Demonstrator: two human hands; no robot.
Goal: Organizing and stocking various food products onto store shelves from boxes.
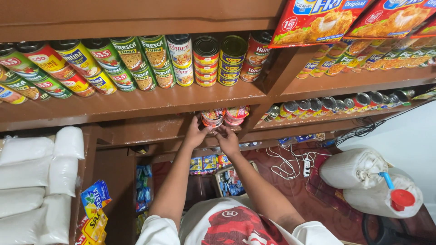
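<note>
Both arms reach up to a brown wooden shelf [136,129]. My left hand [195,134] and my right hand [228,140] close around a round cup of noodles [212,118] with a printed lid, at the shelf's front edge. A second, pinkish cup [237,114] stands just right of it, untouched. Both hands press the first cup from either side, fingers curled on its rim.
Rows of cans [136,63] fill the shelf above, more cans [327,105] line the right shelf. Red breading-mix packets [318,20] hang top right. White bags [32,181] stack at left. Two white jugs [363,179] and a power strip [306,168] lie on the floor.
</note>
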